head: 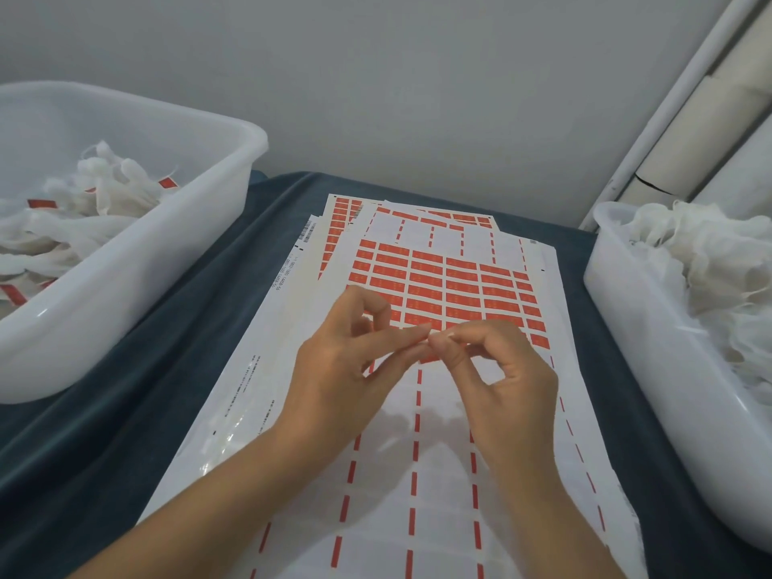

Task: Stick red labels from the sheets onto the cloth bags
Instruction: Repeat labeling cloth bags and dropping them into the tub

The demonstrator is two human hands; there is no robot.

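A stack of label sheets lies along the middle of the table; the top sheet's far half carries rows of red labels, its near half is bare backing with red dashes. My left hand and my right hand meet above the sheet. Their fingertips pinch one small red label between them, mostly hidden by the fingers. White cloth bags with red labels fill the left tub. Plain white cloth bags are heaped in the right tub.
A white plastic tub stands at the left and another white tub at the right, both on a dark blue table cloth. More label sheets fan out at the back. A grey wall is behind; white pipes rise at right.
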